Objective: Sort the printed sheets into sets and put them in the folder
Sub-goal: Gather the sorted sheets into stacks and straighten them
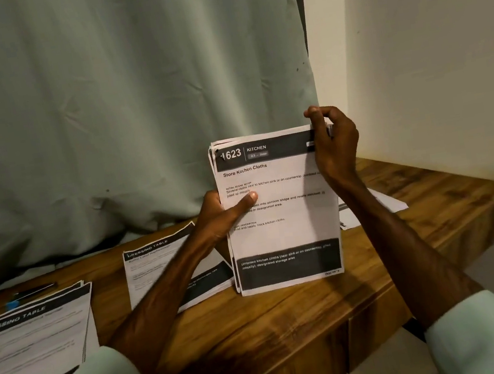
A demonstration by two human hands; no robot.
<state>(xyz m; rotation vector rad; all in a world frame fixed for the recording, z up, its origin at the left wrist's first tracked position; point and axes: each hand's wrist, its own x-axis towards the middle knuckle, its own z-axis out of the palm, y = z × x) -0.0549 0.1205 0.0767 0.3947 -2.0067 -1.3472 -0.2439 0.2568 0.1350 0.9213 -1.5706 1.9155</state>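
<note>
I hold a stack of printed sheets (280, 213) upright in front of me, over the middle of the wooden table (293, 325), with its lower edge seemingly standing on the tabletop. The top sheet faces me and reads "1623 KITCHEN" in a dark band, with "Store Kitchen Cloths" under it. My left hand (220, 213) grips the stack at its left edge, about halfway up: the thumb lies flat across the front sheet and the fingers go round behind, out of sight. My right hand (334, 144) is at the top right corner, fingers curled, pinching the corners of the sheets between thumb and fingertips; how many sheets it has I cannot tell.

Just left of the stack, and partly behind my left forearm, a second pile (159, 272) lies flat, headed "DRESSING TABLE". A third pile (31, 344) with the same heading lies by the table's near left corner, running off the left side of the view. More loose sheets (387, 200) lie towards the far right corner, mostly hidden by my right forearm. A dark pen (29, 294) with a blue part lies along the far edge at the left. A pale green curtain (98, 113) hangs behind the table, and a plain wall (445, 58) stands at the right edge
</note>
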